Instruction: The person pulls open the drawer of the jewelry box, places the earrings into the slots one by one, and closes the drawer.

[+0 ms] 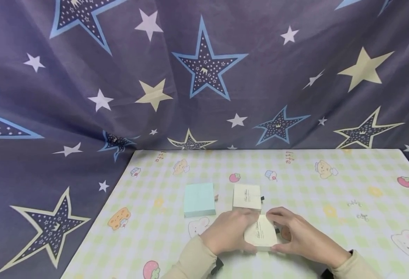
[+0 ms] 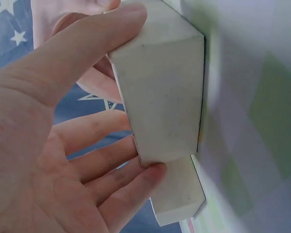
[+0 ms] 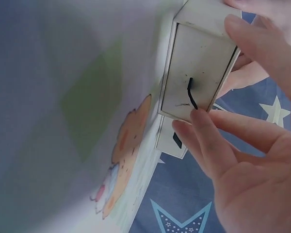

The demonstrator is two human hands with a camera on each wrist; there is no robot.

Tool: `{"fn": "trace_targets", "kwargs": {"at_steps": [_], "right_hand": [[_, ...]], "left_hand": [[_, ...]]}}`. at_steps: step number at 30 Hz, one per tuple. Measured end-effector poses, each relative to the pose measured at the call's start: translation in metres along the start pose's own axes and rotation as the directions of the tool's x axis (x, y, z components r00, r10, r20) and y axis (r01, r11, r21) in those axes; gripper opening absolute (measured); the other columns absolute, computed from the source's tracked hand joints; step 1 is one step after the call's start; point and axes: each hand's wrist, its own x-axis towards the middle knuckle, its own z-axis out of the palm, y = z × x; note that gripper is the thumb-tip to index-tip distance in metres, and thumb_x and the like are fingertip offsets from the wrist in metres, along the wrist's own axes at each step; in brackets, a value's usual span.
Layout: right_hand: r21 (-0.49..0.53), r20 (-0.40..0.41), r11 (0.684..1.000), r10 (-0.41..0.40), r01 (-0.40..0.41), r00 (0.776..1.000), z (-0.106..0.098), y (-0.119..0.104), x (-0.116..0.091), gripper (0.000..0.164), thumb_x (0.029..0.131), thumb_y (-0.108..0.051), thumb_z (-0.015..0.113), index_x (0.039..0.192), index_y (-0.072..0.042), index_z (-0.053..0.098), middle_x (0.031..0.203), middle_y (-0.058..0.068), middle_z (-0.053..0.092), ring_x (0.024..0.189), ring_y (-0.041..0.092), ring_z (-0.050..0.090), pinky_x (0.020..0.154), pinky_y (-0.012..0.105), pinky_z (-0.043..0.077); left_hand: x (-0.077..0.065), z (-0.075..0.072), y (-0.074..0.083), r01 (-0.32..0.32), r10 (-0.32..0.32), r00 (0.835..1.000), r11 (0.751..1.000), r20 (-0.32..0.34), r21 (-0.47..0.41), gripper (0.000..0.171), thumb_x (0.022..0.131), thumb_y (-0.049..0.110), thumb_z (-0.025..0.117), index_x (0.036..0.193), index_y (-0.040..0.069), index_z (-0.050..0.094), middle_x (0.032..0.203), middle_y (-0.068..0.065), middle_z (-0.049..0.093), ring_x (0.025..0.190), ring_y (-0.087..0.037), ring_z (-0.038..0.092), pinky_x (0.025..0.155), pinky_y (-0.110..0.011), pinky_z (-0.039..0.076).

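A cream drawer box (image 1: 260, 235) with dark printed script on its lid lies on the table between both hands. My left hand (image 1: 228, 231) holds its left side, the thumb (image 2: 128, 24) at the near corner and the fingers toward the far end. From the other side my right hand (image 1: 297, 235) grips it, thumb near and fingertips at the far corner. A black ribbon tab (image 3: 190, 92) sticks out of its right end, by the right fingers. Just behind stands a second cream drawer box (image 1: 247, 196), also with a black tab. Fingers partly cover the held box.
A mint-green box (image 1: 199, 198) with a brownish tab sits left of the second cream box. The table wears a green-and-white checked cloth (image 1: 131, 248) with cartoon prints. A dark blue star-patterned curtain (image 1: 218, 116) hangs behind the table and on its left.
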Motion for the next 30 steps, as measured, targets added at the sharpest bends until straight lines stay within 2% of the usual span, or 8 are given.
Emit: {"fn": "trace_targets", "kwargs": {"at_steps": [4,8,11,15,19,23,30], "right_hand": [[-0.018,-0.025,1.000,-0.025,0.025,0.999,-0.004,-0.002,-0.005,0.068,0.079,-0.044,0.081,0.131,-0.004,0.062,0.134,0.008,0.056,0.110,0.016,0.059,0.089,0.032,0.055],[-0.061,-0.106,0.993,-0.104,0.098,0.989,-0.010,-0.004,-0.014,0.062,0.076,-0.038,0.084,0.128,-0.011,0.065,0.130,0.002,0.058,0.107,0.011,0.060,0.084,0.027,0.056],[-0.122,-0.161,0.981,-0.167,0.148,0.973,-0.017,-0.003,-0.018,0.060,0.073,-0.030,0.088,0.127,-0.014,0.066,0.128,0.001,0.058,0.107,0.013,0.062,0.083,0.026,0.057],[-0.203,-0.204,0.966,-0.199,0.158,0.959,-0.031,0.001,-0.022,0.065,0.068,-0.024,0.091,0.127,-0.010,0.066,0.130,0.002,0.058,0.108,0.015,0.062,0.084,0.022,0.055],[-0.241,-0.240,0.958,-0.213,0.154,0.947,-0.044,0.008,-0.024,0.071,0.064,-0.019,0.092,0.128,-0.005,0.065,0.132,0.003,0.056,0.110,0.014,0.061,0.085,0.013,0.051],[-0.264,-0.255,0.954,-0.210,0.141,0.944,-0.056,0.016,-0.026,0.071,0.062,-0.013,0.092,0.127,-0.004,0.065,0.133,0.005,0.056,0.112,0.017,0.059,0.086,0.006,0.046],[-0.341,-0.284,0.934,-0.213,0.109,0.935,-0.065,0.038,-0.026,0.073,0.058,-0.012,0.093,0.124,0.001,0.066,0.131,0.011,0.057,0.109,0.020,0.059,0.088,-0.001,0.037]], "left_hand": [[0.004,-0.002,0.006,-0.019,0.019,1.000,0.999,-0.006,0.041,0.076,0.069,0.047,0.087,0.134,0.016,0.062,0.136,0.003,0.061,0.122,-0.014,0.060,0.096,-0.026,0.052],[0.008,-0.007,0.013,-0.032,0.032,0.999,0.998,-0.013,0.050,0.077,0.069,0.050,0.086,0.134,0.015,0.061,0.133,0.004,0.064,0.118,-0.011,0.062,0.093,-0.025,0.053],[0.013,-0.010,0.019,-0.011,0.014,0.999,0.997,-0.039,0.072,0.074,0.067,0.051,0.087,0.128,0.015,0.062,0.125,0.006,0.066,0.110,-0.008,0.063,0.084,-0.021,0.053],[0.024,-0.014,0.028,0.020,-0.011,0.997,0.994,-0.079,0.106,0.072,0.068,0.052,0.086,0.126,0.016,0.060,0.122,0.007,0.065,0.104,-0.006,0.061,0.074,-0.017,0.051],[0.038,-0.014,0.035,0.028,-0.011,0.993,0.990,-0.119,0.138,0.077,0.072,0.053,0.083,0.133,0.015,0.057,0.128,0.007,0.062,0.112,-0.006,0.059,0.079,-0.017,0.052],[0.053,-0.013,0.040,0.031,-0.005,0.988,0.985,-0.155,0.168,0.081,0.073,0.053,0.082,0.138,0.013,0.056,0.133,0.005,0.059,0.121,-0.007,0.056,0.090,-0.019,0.052],[0.081,-0.007,0.043,0.040,-0.014,0.991,0.979,-0.134,0.200,0.081,0.077,0.052,0.080,0.143,0.012,0.052,0.139,0.005,0.056,0.130,-0.008,0.050,0.101,-0.019,0.046]]}}
